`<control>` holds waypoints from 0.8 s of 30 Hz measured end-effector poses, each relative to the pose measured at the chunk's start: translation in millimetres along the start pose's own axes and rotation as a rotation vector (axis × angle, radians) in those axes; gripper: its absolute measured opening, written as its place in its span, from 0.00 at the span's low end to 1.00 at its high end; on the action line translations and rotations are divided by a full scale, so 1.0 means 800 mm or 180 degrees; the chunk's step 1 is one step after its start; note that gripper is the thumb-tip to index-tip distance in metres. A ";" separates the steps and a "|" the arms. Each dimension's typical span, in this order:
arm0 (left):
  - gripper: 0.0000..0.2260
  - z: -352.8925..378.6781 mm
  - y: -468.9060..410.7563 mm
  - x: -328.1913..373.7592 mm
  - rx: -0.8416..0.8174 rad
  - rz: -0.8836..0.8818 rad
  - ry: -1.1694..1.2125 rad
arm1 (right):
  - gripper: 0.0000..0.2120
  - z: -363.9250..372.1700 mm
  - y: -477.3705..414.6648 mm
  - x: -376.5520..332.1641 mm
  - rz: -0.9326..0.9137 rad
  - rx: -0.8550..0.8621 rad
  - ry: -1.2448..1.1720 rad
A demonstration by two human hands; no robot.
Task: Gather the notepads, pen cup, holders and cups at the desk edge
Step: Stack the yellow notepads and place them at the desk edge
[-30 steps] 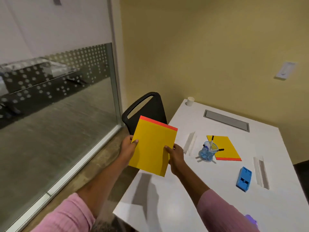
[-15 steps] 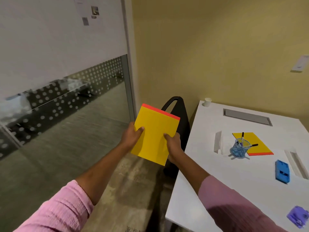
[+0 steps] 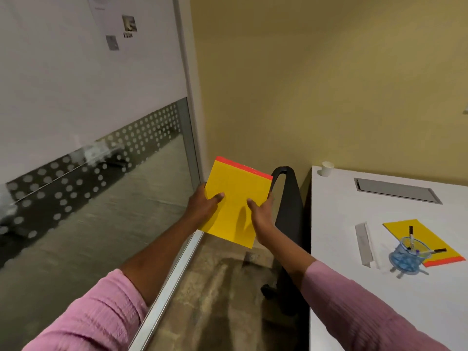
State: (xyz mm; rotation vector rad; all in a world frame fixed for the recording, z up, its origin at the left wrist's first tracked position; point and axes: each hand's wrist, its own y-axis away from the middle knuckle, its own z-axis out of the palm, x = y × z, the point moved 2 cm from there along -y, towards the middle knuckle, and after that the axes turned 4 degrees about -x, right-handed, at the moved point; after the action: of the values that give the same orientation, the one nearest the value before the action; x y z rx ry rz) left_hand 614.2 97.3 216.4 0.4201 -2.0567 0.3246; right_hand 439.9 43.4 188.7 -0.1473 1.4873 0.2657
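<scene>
I hold a yellow notepad with a red top strip (image 3: pixel 236 198) in the air, left of the white desk (image 3: pixel 336 224) and above the floor. My left hand (image 3: pixel 205 205) grips its left edge and my right hand (image 3: pixel 262 214) grips its right edge. A second yellow notepad (image 3: pixel 415 234) lies on the desk at the right. A clear blue pen cup (image 3: pixel 407 257) with pens stands on that notepad's near corner. A clear holder (image 3: pixel 364 243) lies left of the cup. A small white paper cup (image 3: pixel 327 168) stands at the desk's far left corner.
A black chair (image 3: pixel 288 209) stands between the held notepad and the desk's left edge. A grey cable hatch (image 3: pixel 397 191) is set into the far desk top. A glass partition with a dotted band (image 3: pixel 101 173) runs along the left, and a yellow wall rises behind.
The view has swung left, so the desk now sits at the right edge. Both hands and the notepad have gone from over the desk's corner to over the floor beside the chair.
</scene>
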 end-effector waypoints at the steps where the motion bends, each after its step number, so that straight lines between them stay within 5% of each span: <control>1: 0.26 -0.004 -0.023 -0.002 -0.0038 0.0014 -0.0029 | 0.30 0.007 -0.019 -0.001 -0.0045 0.0037 0.0030; 14: 0.33 -0.001 -0.299 -0.010 -0.0473 0.0268 0.0054 | 0.28 0.052 -0.232 -0.023 -0.0190 0.0374 0.0071; 24: 0.35 0.081 -0.531 0.025 -0.1359 0.0743 0.0124 | 0.28 0.035 -0.402 -0.037 -0.0347 0.1339 -0.0071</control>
State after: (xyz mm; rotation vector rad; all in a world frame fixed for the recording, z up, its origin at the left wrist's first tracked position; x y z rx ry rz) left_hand 733.6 -315.5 226.7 -0.0857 -2.0693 0.0249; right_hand 549.8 -261.0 199.1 0.1122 1.4760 -0.1353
